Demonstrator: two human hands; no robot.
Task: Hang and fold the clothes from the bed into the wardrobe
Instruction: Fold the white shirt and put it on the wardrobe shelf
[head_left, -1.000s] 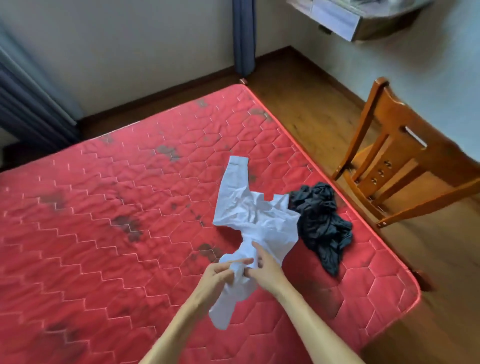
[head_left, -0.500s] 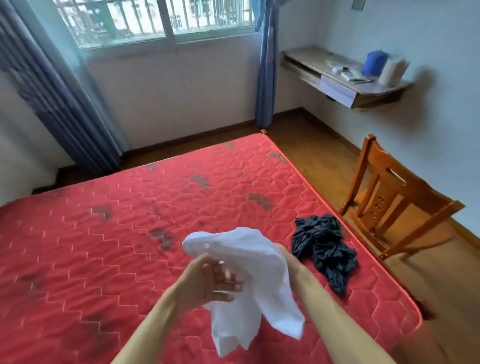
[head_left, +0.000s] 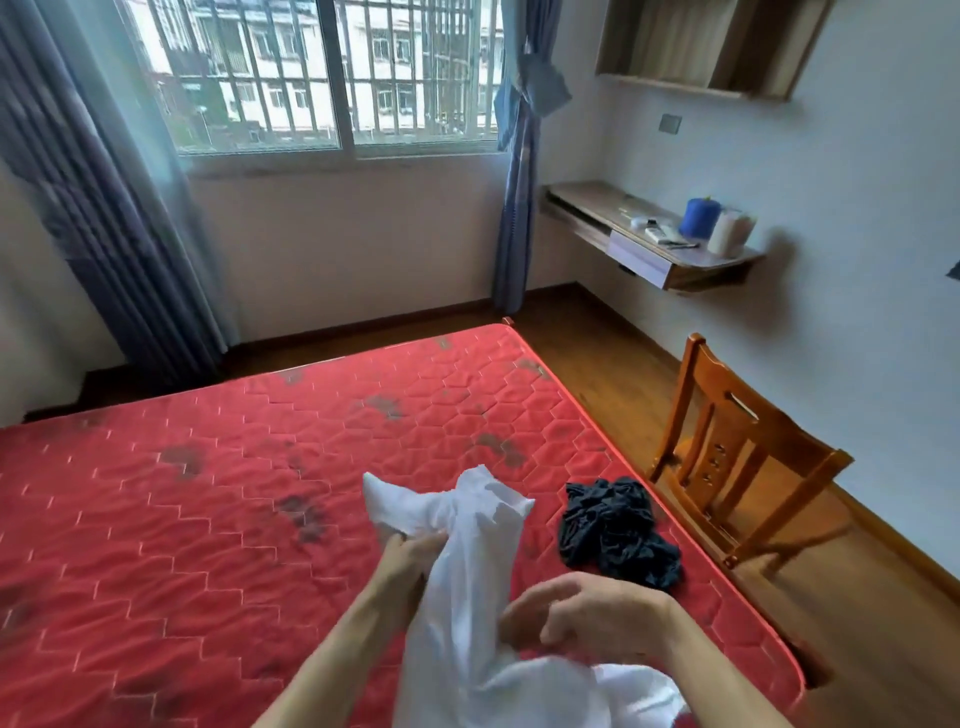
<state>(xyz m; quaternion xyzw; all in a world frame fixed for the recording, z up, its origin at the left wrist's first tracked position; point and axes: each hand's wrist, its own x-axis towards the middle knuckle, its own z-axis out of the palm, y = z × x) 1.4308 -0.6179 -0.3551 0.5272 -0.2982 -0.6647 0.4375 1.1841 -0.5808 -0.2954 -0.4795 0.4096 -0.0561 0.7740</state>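
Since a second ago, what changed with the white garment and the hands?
The white garment came up off the mattress: it lay spread there, now it hangs bunched in both hands. The left hand grips it high, the right hand lower. The black garment stayed near the mattress's right edge.

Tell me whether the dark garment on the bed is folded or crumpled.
Crumpled. The dark garment lies in a bunched, wrinkled heap on the red mattress, with no flat layers or straight edges.

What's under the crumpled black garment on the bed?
The crumpled black garment lies on the red quilted mattress, near its right edge. Anything beneath the heap is covered, so it can't be told.
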